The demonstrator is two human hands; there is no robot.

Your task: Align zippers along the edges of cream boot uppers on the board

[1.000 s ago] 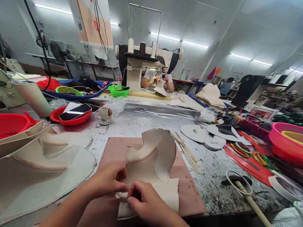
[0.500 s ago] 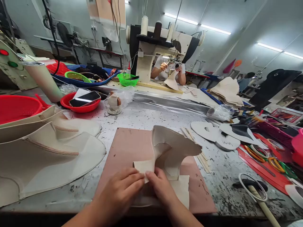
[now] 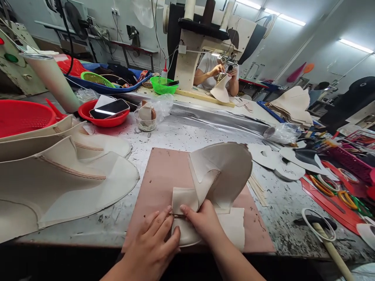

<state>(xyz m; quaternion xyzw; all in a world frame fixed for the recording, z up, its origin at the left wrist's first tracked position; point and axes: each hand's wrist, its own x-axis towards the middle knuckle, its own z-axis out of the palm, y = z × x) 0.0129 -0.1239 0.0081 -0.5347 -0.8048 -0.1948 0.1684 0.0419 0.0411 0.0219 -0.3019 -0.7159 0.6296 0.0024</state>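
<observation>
Head view: pale piece point(image 3: 234, 168) is pinched in right fingers point(image 3: 189, 213); beside left fingers point(image 3: 161, 225) (grip unclear), its edge point(image 3: 177, 216) may be skewed by uneven tension.

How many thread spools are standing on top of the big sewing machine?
3. A white spool on the left, a brown spool in the middle and a second white spool on the right. More may be hidden behind them.
</observation>
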